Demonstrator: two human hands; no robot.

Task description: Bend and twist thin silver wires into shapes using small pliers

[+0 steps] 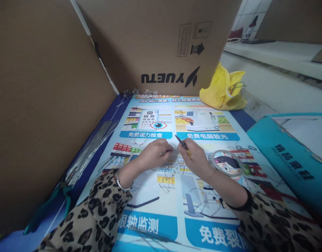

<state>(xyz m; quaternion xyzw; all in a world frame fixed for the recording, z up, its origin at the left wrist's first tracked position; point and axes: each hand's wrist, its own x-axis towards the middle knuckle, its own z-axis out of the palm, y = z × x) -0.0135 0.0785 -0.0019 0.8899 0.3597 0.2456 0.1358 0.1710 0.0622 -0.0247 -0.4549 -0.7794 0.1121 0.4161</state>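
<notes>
Bench spread with printed poster, walled by cardboard. Wire bundle laid at left. Over poster's middle, small dark piece pinched by left hand, pointed tool gripped by right hand. Yellow bag bunched, contents hidden; teal box placed far right.

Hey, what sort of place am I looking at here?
Probably a makeshift handwork bench: a bundle of thin wires and teal-handled pliers lie beside a printed poster, with a cardboard box standing behind.
</notes>
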